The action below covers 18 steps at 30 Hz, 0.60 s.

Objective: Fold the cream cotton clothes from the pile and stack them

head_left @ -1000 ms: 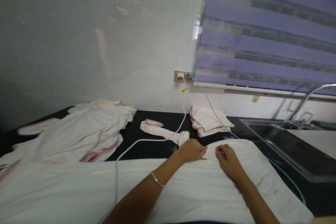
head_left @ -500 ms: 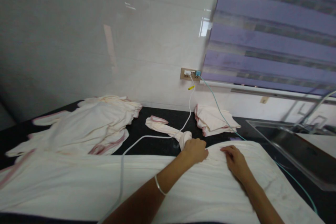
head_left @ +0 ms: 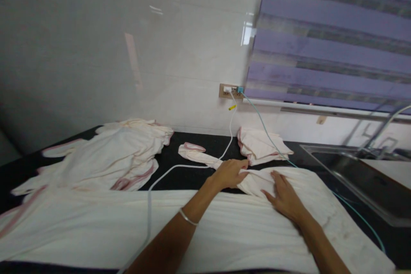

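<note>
Two bare hands low in the frame's middle on a white cloth point(head_left: 224, 231) spread across the dark tabletop point(head_left: 180, 177): right hand point(head_left: 284, 197) flat, fingers spread; left hand point(head_left: 228, 172) gripping the cloth's bunched far edge, fingers curled shut. Farther up, a white cable point(head_left: 150, 205), crumpled garment point(head_left: 118, 154) at left, folded cloth point(head_left: 261, 145) beside the sink point(head_left: 362, 180), wall socket point(head_left: 230, 91) beyond.
</note>
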Motion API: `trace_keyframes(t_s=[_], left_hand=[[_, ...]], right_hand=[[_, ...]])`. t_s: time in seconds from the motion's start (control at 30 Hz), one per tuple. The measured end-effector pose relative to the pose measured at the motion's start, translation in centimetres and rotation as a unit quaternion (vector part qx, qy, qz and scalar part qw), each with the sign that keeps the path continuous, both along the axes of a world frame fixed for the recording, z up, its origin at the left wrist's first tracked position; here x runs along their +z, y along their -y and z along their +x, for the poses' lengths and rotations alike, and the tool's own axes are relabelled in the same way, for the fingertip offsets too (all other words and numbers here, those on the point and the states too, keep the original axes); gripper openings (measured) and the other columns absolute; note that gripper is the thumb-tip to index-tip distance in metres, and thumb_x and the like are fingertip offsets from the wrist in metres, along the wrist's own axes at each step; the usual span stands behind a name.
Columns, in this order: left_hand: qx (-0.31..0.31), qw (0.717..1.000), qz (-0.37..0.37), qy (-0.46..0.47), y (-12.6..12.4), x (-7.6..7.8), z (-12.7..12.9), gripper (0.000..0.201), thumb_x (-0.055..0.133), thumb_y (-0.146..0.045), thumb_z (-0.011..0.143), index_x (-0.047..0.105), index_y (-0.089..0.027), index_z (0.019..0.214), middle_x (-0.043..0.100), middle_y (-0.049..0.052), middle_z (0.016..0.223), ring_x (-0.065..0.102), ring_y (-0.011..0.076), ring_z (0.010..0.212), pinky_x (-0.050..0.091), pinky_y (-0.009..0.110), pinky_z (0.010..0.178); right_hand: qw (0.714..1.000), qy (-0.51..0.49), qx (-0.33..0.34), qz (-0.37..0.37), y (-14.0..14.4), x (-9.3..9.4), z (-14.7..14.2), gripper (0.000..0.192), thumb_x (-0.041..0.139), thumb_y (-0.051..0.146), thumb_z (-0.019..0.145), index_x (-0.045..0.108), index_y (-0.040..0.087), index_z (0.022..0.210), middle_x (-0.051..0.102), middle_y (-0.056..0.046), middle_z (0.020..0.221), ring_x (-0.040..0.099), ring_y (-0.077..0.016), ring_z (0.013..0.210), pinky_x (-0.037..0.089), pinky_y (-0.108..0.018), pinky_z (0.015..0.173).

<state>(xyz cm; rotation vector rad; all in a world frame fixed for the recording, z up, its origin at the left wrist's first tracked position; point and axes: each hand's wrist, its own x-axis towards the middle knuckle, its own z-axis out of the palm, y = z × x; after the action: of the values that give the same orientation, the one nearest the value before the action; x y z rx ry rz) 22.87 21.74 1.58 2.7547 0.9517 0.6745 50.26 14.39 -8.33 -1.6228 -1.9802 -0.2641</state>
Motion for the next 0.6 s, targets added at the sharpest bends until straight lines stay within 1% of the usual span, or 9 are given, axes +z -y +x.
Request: trace_keyframes(t_s=[0.07,0.13,0.23,0.33,0.4,0.47,0.53,0.6], left_hand=[[0.039,0.999,0.000,0.003,-0.2,0.3,-0.4,0.022,0.062,-0.044,0.093,0.063,-0.022,0.094,0.069,0.002,0.085,0.064,0.0210,0.082,0.036,0.028,0.065],[0.063,0.998,-0.009,0.009,-0.4,0.6,-0.7,0.032,0.062,-0.053,0.091,0.064,-0.021,0.087,0.067,0.002,0.079,0.062,0.0195,0.076,0.033,0.028,0.062],[0.083,0.995,-0.051,0.001,-0.8,1.4,-1.5,0.049,0.055,-0.065,0.091,0.063,-0.020,0.074,0.063,0.001,0.069,0.057,0.0162,0.065,0.029,0.028,0.057],[0.093,0.991,-0.090,-0.040,-1.1,2.1,-2.3,0.062,0.045,-0.072,0.092,0.063,-0.019,0.065,0.059,0.001,0.061,0.053,0.0152,0.059,0.029,0.028,0.055],[0.119,0.984,-0.109,-0.079,-1.2,2.5,-2.9,0.060,0.042,-0.066,0.095,0.066,-0.019,0.066,0.061,0.002,0.061,0.056,0.0162,0.059,0.033,0.028,0.057],[0.159,0.970,-0.135,-0.126,-1.1,2.8,-3.5,0.049,0.047,-0.053,0.095,0.071,-0.018,0.070,0.065,0.005,0.064,0.060,0.0184,0.061,0.038,0.029,0.060],[0.194,0.955,-0.157,-0.161,-0.8,2.9,-3.9,0.034,0.058,-0.042,0.088,0.073,-0.016,0.073,0.069,0.009,0.068,0.065,0.0219,0.065,0.043,0.030,0.063],[0.215,0.949,-0.154,-0.172,-0.4,3.0,-4.0,0.026,0.065,-0.038,0.081,0.074,-0.015,0.077,0.072,0.013,0.075,0.069,0.0271,0.072,0.047,0.033,0.066]], right_hand=[[1.000,0.004,-0.010,-0.001,0.1,-0.1,-0.2,0.080,0.055,0.067,0.090,0.050,0.007,0.143,0.058,-0.025,0.139,0.051,-0.0389,0.134,0.042,-0.057,0.113],[1.000,0.013,-0.012,-0.009,0.3,0.0,-0.5,0.075,0.052,0.068,0.091,0.056,0.009,0.138,0.057,-0.024,0.140,0.049,-0.0390,0.135,0.040,-0.057,0.115],[0.999,0.012,-0.016,-0.027,0.4,0.5,-0.6,0.067,0.047,0.067,0.094,0.064,0.014,0.131,0.054,-0.022,0.142,0.048,-0.0372,0.135,0.041,-0.056,0.113],[0.998,-0.031,-0.022,-0.051,0.4,0.9,-0.4,0.058,0.041,0.060,0.100,0.067,0.019,0.132,0.059,-0.018,0.125,0.056,-0.0303,0.121,0.046,-0.049,0.108],[0.996,-0.058,-0.037,-0.060,0.3,1.1,-0.1,0.055,0.034,0.054,0.103,0.070,0.021,0.129,0.059,-0.016,0.113,0.059,-0.0266,0.109,0.049,-0.046,0.104],[0.994,-0.068,-0.049,-0.067,0.1,1.1,0.0,0.056,0.029,0.049,0.105,0.072,0.020,0.125,0.059,-0.014,0.106,0.060,-0.0252,0.102,0.050,-0.044,0.100],[0.994,-0.058,-0.051,-0.073,0.1,1.2,-0.2,0.056,0.029,0.047,0.105,0.073,0.018,0.124,0.060,-0.015,0.105,0.060,-0.0253,0.101,0.049,-0.043,0.100],[0.995,-0.033,-0.050,-0.077,0.1,1.4,-0.4,0.052,0.033,0.044,0.103,0.070,0.016,0.128,0.061,-0.017,0.110,0.059,-0.0264,0.105,0.047,-0.043,0.103]])
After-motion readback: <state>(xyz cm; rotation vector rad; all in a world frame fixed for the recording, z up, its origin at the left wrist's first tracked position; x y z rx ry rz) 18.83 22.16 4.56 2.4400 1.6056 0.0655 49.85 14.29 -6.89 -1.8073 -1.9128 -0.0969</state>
